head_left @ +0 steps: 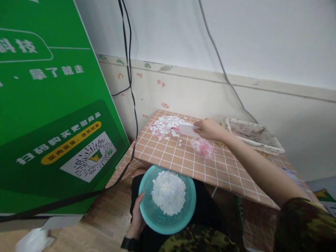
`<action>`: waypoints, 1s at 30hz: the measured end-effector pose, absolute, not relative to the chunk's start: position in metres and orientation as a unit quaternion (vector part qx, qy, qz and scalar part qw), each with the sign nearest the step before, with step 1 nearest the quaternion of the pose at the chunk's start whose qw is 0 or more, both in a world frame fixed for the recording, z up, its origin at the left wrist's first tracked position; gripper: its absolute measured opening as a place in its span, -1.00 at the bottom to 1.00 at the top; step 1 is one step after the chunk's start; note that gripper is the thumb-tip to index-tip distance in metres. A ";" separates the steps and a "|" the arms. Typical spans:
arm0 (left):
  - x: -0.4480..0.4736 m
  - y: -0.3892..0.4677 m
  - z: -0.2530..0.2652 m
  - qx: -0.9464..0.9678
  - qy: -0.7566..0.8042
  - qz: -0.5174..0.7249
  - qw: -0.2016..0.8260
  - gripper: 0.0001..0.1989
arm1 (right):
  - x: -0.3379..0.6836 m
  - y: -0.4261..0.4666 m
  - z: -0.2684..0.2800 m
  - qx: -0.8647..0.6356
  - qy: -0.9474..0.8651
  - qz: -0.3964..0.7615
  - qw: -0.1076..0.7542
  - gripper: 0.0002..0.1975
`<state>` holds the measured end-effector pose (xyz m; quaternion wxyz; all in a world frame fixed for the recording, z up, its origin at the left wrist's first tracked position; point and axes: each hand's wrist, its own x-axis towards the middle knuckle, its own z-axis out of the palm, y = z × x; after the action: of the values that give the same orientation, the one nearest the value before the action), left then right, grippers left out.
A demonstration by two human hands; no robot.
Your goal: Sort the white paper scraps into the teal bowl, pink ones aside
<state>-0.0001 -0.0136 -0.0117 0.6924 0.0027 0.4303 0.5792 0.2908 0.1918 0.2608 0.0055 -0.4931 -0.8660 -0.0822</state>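
From where I stand, the greatest risk seems to me with the round turquoise plastic basket (168, 229). It rests on the person's lap, below the table edge, and only the left hand (138, 215) grips it, the thumb at its left rim; the other fingers are mostly hidden. If the knees move or this hold becomes loose, it could tilt and spill its heap of small white paper pieces (169, 192). The right hand (206, 128) has its fingers closed on a flat white card (187, 130), reaching across the table. A too quick stroke of this card, I think, could scatter the light scraps over the edge of the brown tablecloth with white grid lines (223, 175).

The loose pile of white and pink paper scraps (166, 125) lies at the far left part of the table, touching or almost touching the card. Its pieces are small, flat and uneven, mostly white, with some pink. Nearer lies a fluffy pink-and-white clump (203, 147), too blurred for me to tell its material.
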 end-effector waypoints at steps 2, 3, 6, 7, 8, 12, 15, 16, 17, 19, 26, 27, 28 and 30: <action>0.000 -0.013 -0.013 0.001 0.428 0.580 0.693 -0.71 | 0.288 0.188 0.255 -0.510 -0.854 -0.101 0.018 -0.80; -0.001 -0.013 -0.013 0.000 0.430 0.580 0.692 -0.72 | 0.285 0.186 0.251 -0.515 -0.850 -0.105 0.023 -0.79; -0.001 -0.013 -0.015 0.003 0.436 0.581 0.687 -0.73 | 0.278 0.183 0.237 -0.528 -0.842 -0.108 0.036 -0.77; -0.001 -0.013 -0.016 0.004 0.435 0.581 0.688 -0.72 | 0.276 0.183 0.234 -0.532 -0.839 -0.109 0.036 -0.76; -0.001 -0.013 -0.017 0.006 0.434 0.581 0.688 -0.72 | 0.274 0.183 0.230 -0.537 -0.835 -0.110 0.033 -0.75; -0.001 -0.013 -0.018 0.010 0.440 0.589 0.678 -0.70 | 0.268 0.188 0.223 -0.555 -0.825 -0.106 0.024 -0.72; -0.001 -0.013 -0.018 0.011 0.444 0.588 0.677 -0.70 | 0.265 0.191 0.220 -0.554 -0.826 -0.102 0.030 -0.71; -0.001 -0.013 -0.017 0.011 0.442 0.587 0.678 -0.70 | 0.264 0.192 0.220 -0.553 -0.826 -0.103 0.033 -0.70; -0.001 -0.013 -0.017 0.010 0.442 0.587 0.678 -0.72 | 0.263 0.192 0.219 -0.551 -0.827 -0.103 0.035 -0.70; -0.001 -0.013 -0.016 0.009 0.441 0.586 0.679 -0.73 | 0.262 0.193 0.219 -0.546 -0.831 -0.102 0.036 -0.71; -0.003 -0.014 -0.018 0.010 0.431 0.581 0.690 -0.70 | 0.270 0.192 0.233 -0.491 -0.868 -0.073 0.035 -0.78; -0.003 -0.014 -0.019 0.011 0.430 0.581 0.691 -0.69 | 0.272 0.193 0.235 -0.487 -0.870 -0.070 0.039 -0.78; -0.003 -0.013 -0.019 0.010 0.431 0.582 0.690 -0.70 | 0.273 0.194 0.236 -0.488 -0.869 -0.068 0.042 -0.78; -0.003 -0.013 -0.019 0.006 0.431 0.583 0.689 -0.71 | 0.275 0.195 0.238 -0.499 -0.863 -0.069 0.046 -0.77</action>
<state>-0.0025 -0.0131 -0.0193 0.6887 0.0057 0.4311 0.5829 0.2754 0.1953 0.2376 0.0463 -0.4987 -0.8628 -0.0686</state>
